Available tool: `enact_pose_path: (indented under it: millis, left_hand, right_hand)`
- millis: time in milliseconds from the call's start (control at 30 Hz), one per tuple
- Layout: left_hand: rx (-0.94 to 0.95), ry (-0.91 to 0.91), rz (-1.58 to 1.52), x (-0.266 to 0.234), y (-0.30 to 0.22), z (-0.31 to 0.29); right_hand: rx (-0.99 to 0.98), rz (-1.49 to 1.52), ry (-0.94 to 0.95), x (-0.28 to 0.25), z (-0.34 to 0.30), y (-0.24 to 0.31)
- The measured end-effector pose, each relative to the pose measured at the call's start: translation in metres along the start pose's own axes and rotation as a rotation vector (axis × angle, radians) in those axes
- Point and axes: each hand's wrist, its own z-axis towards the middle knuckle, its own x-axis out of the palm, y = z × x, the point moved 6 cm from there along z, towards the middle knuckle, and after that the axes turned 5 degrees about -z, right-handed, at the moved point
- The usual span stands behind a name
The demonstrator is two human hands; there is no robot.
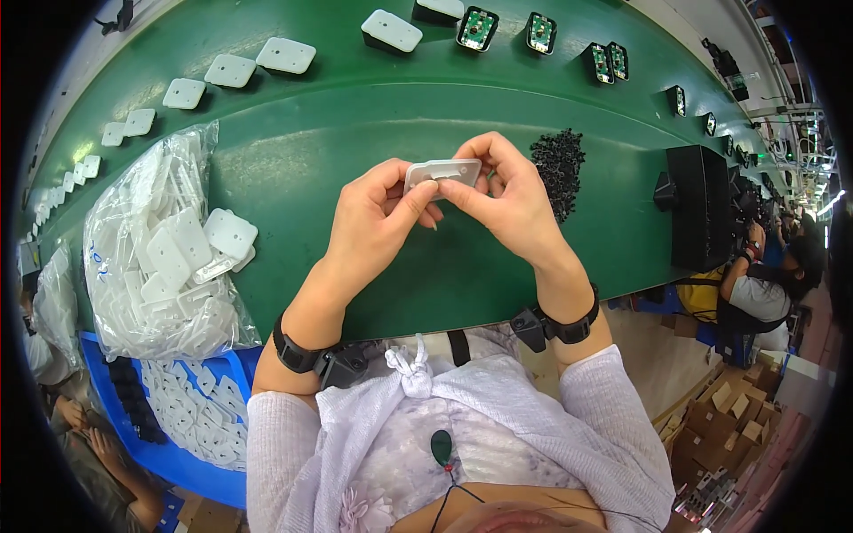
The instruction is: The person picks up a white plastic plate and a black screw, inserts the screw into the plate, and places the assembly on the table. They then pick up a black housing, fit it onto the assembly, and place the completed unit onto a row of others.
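Observation:
Between my two hands, above the green table, I hold a white plastic cover plate (458,169), tilted so one broad face shows. My left hand (378,200) pinches its left end, thumb on the near face. My right hand (506,191) grips the right end, its thumb close to the other one. Whether a small part sits under the thumbs cannot be made out. Just right of my right hand lies a pile of small black parts (558,173). To the left, more white cover plates (231,234) spill from a clear plastic bag (115,231).
Along the table's far side (355,115) stand several white-topped black housings (391,31) and open housings with green circuit boards (478,29). A black box (699,209) stands at the right. Below left, a blue bin (178,466) holds white plates. Co-workers sit at both sides, one in grey (760,298).

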Motion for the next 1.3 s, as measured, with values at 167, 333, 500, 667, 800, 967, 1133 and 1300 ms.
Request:
enact_pose_path:
  millis: [167, 333, 500, 667, 800, 967, 1133, 1300]
  left_hand:
    - [-0.012, 0.059, 0.043, 0.003, 0.002, -0.001]
    - [-0.037, 0.014, -0.096, 0.006, -0.005, 0.000]
    - [0.016, -0.102, -0.088, -0.012, -0.007, 0.002]
    - [-0.123, -0.202, 0.151, -0.039, -0.008, 0.009]
    - [0.072, -0.273, 0.736, -0.047, -0.010, 0.011]
    - [0.115, -0.219, 1.014, -0.038, -0.014, 0.009]
    - [0.188, -0.275, 1.102, -0.035, -0.017, 0.001]
    - [0.157, -0.336, 1.392, -0.018, -0.019, -0.023]
  right_hand:
    - [0.041, -0.026, 0.050, -0.002, -0.002, 0.000]
    - [-0.010, 0.075, 0.013, -0.004, -0.002, -0.007]
    - [-0.013, 0.064, 0.147, -0.002, 0.016, 0.002]
    - [-0.299, -0.661, -0.304, -0.065, 0.105, 0.028]
    - [-0.093, -1.103, -0.439, -0.076, 0.178, 0.016]
    - [0.116, -1.138, -0.203, -0.062, 0.219, 0.001]
    - [0.018, -1.116, -0.249, -0.055, 0.198, -0.001]
    - [-0.089, -0.140, 0.053, -0.033, 0.095, -0.006]
